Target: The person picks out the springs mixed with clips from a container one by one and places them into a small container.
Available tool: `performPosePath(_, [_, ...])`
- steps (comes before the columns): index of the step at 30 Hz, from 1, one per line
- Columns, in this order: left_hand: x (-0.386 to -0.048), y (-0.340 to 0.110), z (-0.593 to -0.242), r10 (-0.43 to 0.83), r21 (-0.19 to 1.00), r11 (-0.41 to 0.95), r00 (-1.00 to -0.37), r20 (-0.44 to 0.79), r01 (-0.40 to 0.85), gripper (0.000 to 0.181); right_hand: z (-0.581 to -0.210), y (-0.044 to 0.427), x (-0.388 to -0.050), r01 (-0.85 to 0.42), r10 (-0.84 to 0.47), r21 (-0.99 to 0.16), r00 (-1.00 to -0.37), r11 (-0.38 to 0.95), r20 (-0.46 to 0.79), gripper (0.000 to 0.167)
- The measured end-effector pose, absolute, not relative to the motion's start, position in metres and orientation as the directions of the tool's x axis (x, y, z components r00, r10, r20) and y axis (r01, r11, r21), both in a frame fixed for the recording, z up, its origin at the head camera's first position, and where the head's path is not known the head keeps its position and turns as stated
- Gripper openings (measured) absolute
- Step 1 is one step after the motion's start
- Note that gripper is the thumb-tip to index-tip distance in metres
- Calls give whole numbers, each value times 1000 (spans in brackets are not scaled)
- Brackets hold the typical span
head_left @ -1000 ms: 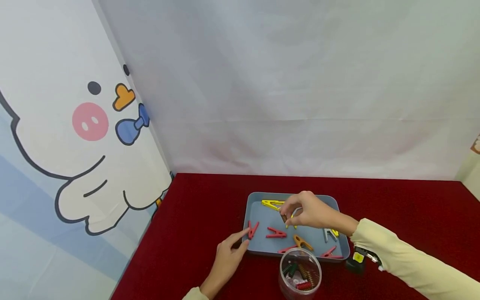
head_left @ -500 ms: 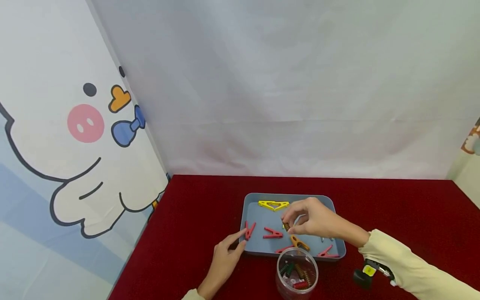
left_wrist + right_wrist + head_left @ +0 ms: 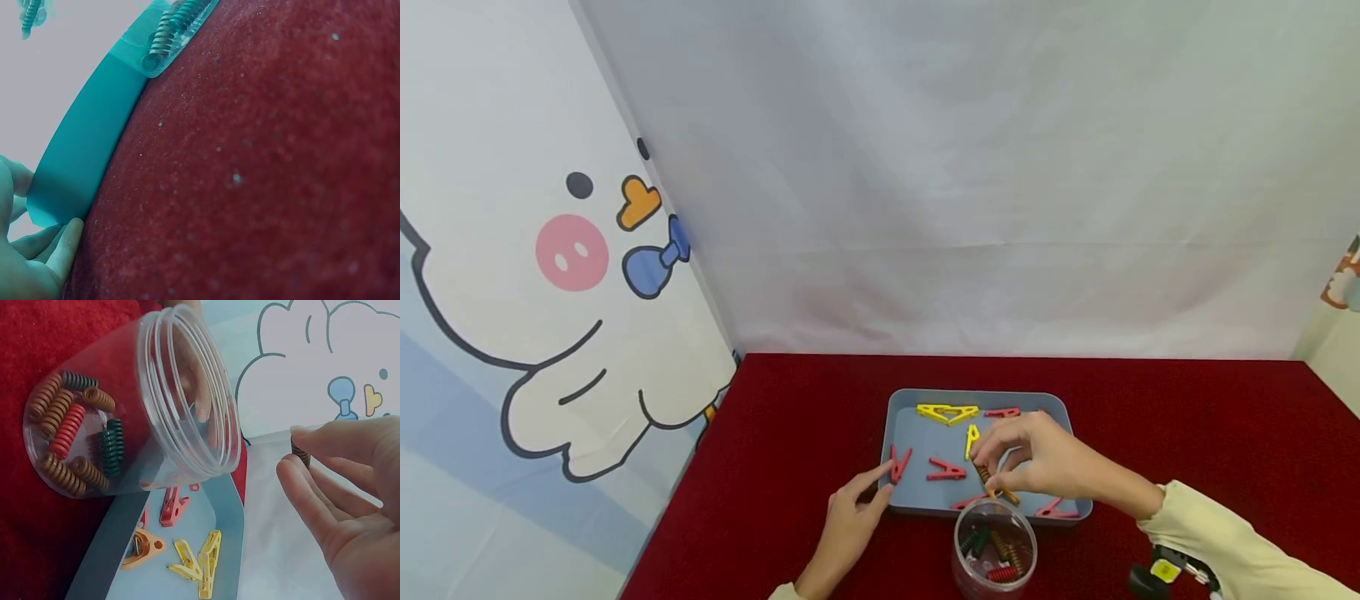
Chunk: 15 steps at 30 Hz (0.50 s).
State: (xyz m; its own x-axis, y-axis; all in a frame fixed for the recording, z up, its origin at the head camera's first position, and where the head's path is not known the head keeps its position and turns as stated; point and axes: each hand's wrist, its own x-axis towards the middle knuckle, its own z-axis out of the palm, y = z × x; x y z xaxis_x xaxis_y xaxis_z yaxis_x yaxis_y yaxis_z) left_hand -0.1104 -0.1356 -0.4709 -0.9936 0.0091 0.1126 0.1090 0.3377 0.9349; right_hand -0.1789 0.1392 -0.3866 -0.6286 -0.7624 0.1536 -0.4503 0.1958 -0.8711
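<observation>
Between thumb and fingertips my right hand [image 3: 1045,454] pinches a brown coil spring [image 3: 982,473], held over the orange clip in the blue-grey tray [image 3: 925,508]. The right wrist view also shows the spring [image 3: 300,453] at the fingertips. At the tray's front left corner my left hand [image 3: 850,517] holds the edge, fingers at the rim and a fingertip low by the wall [image 3: 87,137]. A red clip [image 3: 898,465] lies by its index finger. The orange clip [image 3: 144,547] is partly hidden in the head view.
In front of the tray stands a clear jar [image 3: 995,542] with several brown, green and red springs [image 3: 67,430]. Yellow clips [image 3: 947,412] and more red clips [image 3: 946,469] lie in the tray. A red cloth [image 3: 812,417] covers the table; a white curtain [image 3: 1000,208] hangs behind.
My right hand has moved toward the front of the tray and slightly right with the brown spring, uncovering a yellow and a red clip behind it. The left hand stays at the corner.
</observation>
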Motion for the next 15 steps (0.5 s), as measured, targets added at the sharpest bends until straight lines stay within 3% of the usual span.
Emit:
performPosePath(6, [-113, -136, -476, 13, 935, 340, -994, 107, 105, 34, -386, 145, -169, -440, -776, -883, -610, 163, 161, 14])
performPosePath(15, [-125, -143, -511, -4, 925, 364, -993, 117, 107, 35, -389, 147, -158, -474, -779, -874, -585, 105, 224, 14])
